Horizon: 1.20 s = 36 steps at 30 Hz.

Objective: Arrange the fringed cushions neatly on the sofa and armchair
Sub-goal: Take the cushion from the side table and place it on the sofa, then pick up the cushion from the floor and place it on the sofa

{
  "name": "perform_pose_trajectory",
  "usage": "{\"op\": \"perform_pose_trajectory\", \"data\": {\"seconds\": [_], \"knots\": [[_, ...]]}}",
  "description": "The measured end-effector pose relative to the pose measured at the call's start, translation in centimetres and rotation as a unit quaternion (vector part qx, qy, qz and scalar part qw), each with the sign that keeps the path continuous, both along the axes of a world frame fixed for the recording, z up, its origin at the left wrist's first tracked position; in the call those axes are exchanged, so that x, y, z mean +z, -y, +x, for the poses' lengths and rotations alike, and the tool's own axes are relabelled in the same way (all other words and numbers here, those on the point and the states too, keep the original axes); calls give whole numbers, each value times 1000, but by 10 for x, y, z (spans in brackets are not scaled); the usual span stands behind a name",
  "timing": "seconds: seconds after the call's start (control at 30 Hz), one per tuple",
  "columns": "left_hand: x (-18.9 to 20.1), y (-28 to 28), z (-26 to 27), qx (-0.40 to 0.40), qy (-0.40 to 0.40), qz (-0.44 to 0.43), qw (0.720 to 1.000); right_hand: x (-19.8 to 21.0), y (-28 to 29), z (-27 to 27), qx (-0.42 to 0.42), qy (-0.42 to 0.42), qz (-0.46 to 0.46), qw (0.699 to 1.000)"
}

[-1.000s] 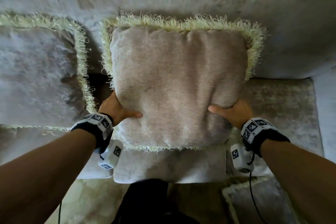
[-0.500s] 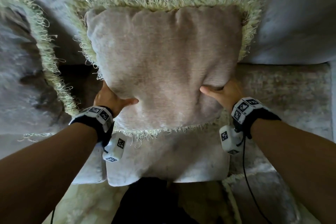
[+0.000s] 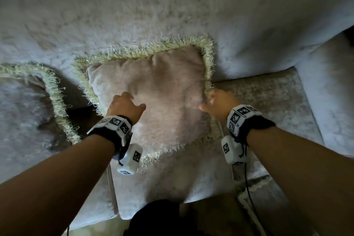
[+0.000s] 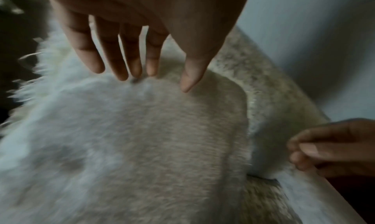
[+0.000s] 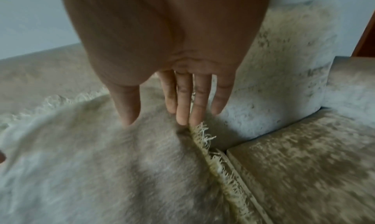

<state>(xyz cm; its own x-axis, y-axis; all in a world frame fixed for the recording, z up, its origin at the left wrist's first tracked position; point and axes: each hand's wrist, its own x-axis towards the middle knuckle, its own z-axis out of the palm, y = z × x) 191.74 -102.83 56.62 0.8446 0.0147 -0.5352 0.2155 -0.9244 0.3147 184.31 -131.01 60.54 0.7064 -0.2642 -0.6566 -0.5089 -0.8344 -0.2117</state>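
Note:
A beige plush cushion (image 3: 162, 97) with a pale green fringe leans tilted against the sofa backrest (image 3: 172, 15), its lower edge on the seat. My left hand (image 3: 125, 104) hovers over its left half, fingers (image 4: 121, 64) straight and spread, tips just touching the pile. My right hand (image 3: 216, 103) reaches its right edge with straight fingers (image 5: 183, 109) touching the fabric beside the fringe (image 5: 205, 136). Neither hand grips anything. A second fringed cushion (image 3: 24, 113) lies at the left, partly out of frame.
The sofa armrest (image 3: 329, 92) rises at the right, with bare seat (image 3: 268, 105) between it and the cushion. A fringed rug or cushion edge (image 3: 254, 186) shows below the seat front. My dark trouser leg (image 3: 155, 216) is at the bottom.
Both hands gripped the cushion's lower corners and held it up before. Now it rests against the backrest, and both hands have let go and slid up onto its face with straight fingers.

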Motion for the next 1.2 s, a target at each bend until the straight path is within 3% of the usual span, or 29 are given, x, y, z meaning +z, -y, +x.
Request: {"op": "perform_pose_trajectory", "data": {"seconds": [0.27, 0.5, 0.7, 0.83, 1.03, 1.2], "knots": [[96, 104, -35, -233, 41, -54, 970, 94, 41, -82, -25, 54, -42, 997], [180, 199, -121, -456, 60, -57, 886, 175, 96, -215, -109, 60, -91, 988], [231, 273, -228, -541, 91, -66, 833, 218, 132, -360, -226, 120, -127, 958], [253, 319, -323, -602, 105, -80, 787, 231, 149, -475, -293, 114, -135, 940], [270, 374, -458, -684, 122, -98, 713, 245, 157, -638, -387, 94, -159, 903], [279, 408, -543, -726, 101, -122, 669, 250, 156, -742, -473, 91, -165, 860]]}}
